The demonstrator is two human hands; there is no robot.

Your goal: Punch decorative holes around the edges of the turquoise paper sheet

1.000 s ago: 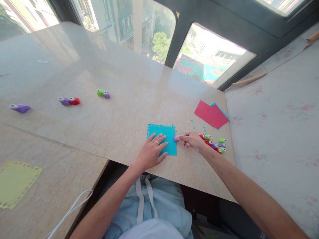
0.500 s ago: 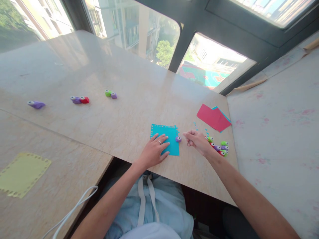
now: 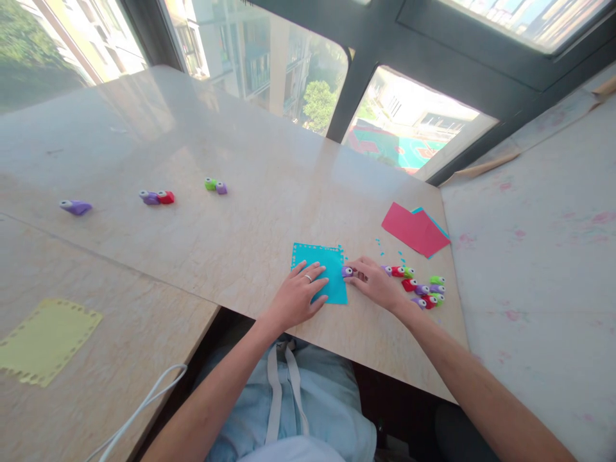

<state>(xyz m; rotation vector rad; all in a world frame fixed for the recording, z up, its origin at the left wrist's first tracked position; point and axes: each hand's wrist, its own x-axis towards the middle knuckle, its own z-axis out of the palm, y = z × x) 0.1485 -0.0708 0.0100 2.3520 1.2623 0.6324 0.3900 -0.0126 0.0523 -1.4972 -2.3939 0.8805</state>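
The pale table (image 3: 269, 231) bears a blue sheet (image 3: 335, 285) with punched edges, blue scraps (image 3: 403, 261), red paper (image 3: 414, 230), a yellow hole-edged sheet (image 3: 51, 340), and colourful punches (image 3: 409, 285), clustered at right and spread out at left.

Bright blue sheet (image 3: 332, 260) lies flat on tabletop (image 3: 260, 237), neat holes running along far edge and down visible left side! Small purple punch (image 3: 347, 272), dark-centred white disc showing, sits right at sheet's right edge, roughly midway!
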